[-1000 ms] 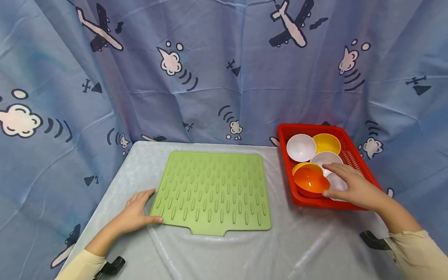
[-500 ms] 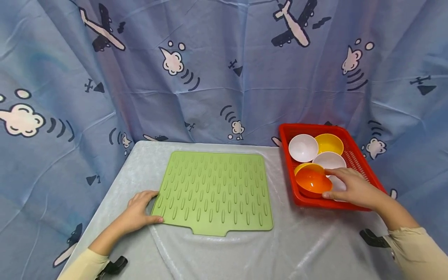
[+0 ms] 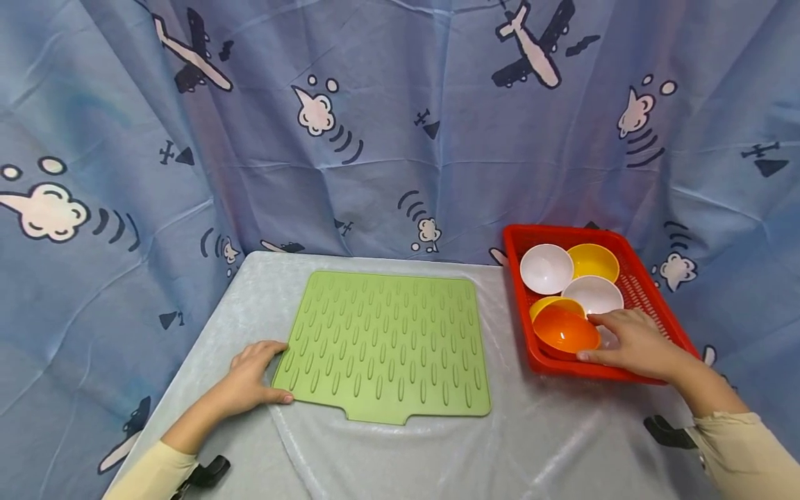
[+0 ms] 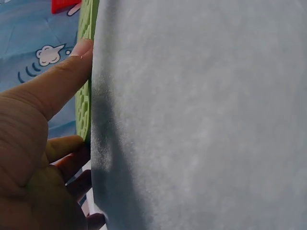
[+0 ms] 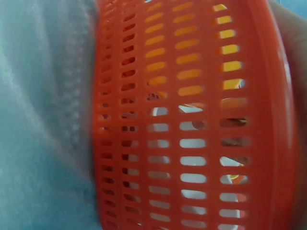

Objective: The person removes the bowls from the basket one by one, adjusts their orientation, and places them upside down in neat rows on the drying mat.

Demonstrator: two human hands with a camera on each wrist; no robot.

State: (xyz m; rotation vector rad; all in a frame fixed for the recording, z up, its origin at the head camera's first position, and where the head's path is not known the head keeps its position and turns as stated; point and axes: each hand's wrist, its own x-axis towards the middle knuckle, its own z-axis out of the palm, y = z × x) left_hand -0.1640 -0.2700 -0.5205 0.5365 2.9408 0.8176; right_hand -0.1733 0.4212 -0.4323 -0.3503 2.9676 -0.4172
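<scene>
My right hand [image 3: 634, 345] reaches over the front of a red slotted basket [image 3: 596, 369], pinching the right side of an orange bowl [image 3: 565, 332] between thumb and fingers. Behind and partly under that bowl sits a yellow one [image 3: 542, 304]. In the right wrist view the basket wall [image 5: 192, 112] covers most of the bowls. At the near left corner of a green ridged mat [image 3: 381, 340], my left hand [image 3: 248, 380] rests with thumb and fingers spread, touching its edges. The left wrist view shows the thumb [image 4: 62, 79] against the mat's edge [image 4: 83, 112].
Farther back in the basket are a white bowl [image 3: 546, 269], another yellow bowl [image 3: 596, 262] and a second white bowl [image 3: 592, 295]. One more white bowl is mostly hidden by the right hand. A grey cloth [image 3: 462, 458] covers the table; a blue patterned curtain [image 3: 375, 139] hangs behind.
The right thumb and fingers have drawn closer together on the orange bowl, which has shifted slightly against the yellow one. The left hand stays at the mat; the head view has shifted a little.
</scene>
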